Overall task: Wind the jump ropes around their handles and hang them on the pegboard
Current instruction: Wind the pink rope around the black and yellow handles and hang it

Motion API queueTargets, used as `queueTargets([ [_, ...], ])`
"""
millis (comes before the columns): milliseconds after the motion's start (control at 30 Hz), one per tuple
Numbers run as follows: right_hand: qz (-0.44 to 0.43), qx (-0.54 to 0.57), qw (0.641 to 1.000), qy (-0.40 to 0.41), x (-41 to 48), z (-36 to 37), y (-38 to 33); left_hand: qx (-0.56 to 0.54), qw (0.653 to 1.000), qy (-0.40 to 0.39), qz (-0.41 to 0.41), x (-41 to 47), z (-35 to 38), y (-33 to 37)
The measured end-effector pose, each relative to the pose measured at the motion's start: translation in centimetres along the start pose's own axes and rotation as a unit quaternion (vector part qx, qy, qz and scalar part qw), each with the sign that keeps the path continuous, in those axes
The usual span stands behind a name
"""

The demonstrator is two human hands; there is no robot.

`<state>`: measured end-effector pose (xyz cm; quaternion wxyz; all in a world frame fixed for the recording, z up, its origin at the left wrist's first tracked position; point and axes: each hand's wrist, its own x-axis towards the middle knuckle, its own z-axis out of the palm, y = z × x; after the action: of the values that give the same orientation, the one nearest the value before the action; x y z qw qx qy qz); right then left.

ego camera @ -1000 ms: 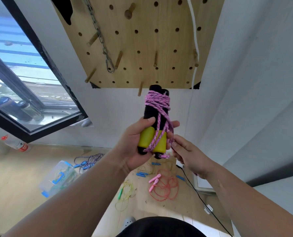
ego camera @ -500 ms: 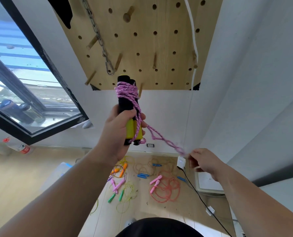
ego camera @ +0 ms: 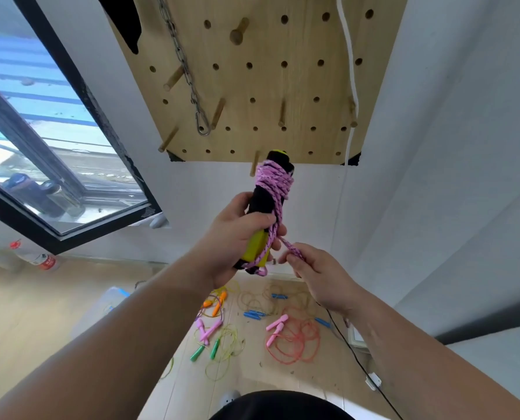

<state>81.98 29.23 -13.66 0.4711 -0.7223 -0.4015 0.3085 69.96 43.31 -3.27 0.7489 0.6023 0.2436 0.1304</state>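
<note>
Since 0.5 s before, the right hand had come back in from low on the right, so the loose strand no longer stretched out sideways. It pinched the pink rope between thumb and forefinger just beside the left hand, and the strand's end was hidden in that pinch. The other fingers were curled. The left hand held the 2 handles upright in the air below the pegboard, fingers wrapped round them and covering their middle. Rope coils hid most of the upper black part. The handle tops sat near 1 peg at the board's lower edge. The board's top, a chain and a white cord were cut off by the frame. The bottle by the wall had a red label too blurred to read.
</note>
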Motion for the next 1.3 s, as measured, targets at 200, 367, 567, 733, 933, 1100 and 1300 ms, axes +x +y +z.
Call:
queueTargets([
  [200,0.075,0.060,0.991,-0.088,-0.9,-0.9,1.7,-0.038,0.997,0.060,-0.001,-0.1,-1.0,-0.6],
  [367,0.106,0.067,0.982,-0.141,-0.6,-2.0,0.1,0.090,0.996,-0.003,-0.024,-0.4,-1.4,-1.1],
  [567,0.076,0.162,0.974,-0.136,-0.5,-1.0,-0.2,-0.039,0.990,-0.125,-0.049,-0.9,-1.2,-0.6],
  [733,0.096,-0.021,0.990,-0.096,-0.2,-4.1,1.2,0.084,0.963,-0.231,-0.107,-1.8,-1.8,-1.2],
  [933,0.064,-0.309,0.936,-0.154,3.5,-5.3,-3.3,0.472,0.845,-0.227,-0.107,-1.1,-0.4,-4.1],
  [1100,0.006,-0.376,0.925,-0.058,4.3,-1.2,-6.8,0.530,0.845,-0.010,-0.073,2.0,-0.7,-5.5],
  [1300,-0.080,-0.305,0.944,0.093,1.2,1.1,-6.3,0.269,0.951,0.117,-0.096,3.2,-2.3,-3.6],
])
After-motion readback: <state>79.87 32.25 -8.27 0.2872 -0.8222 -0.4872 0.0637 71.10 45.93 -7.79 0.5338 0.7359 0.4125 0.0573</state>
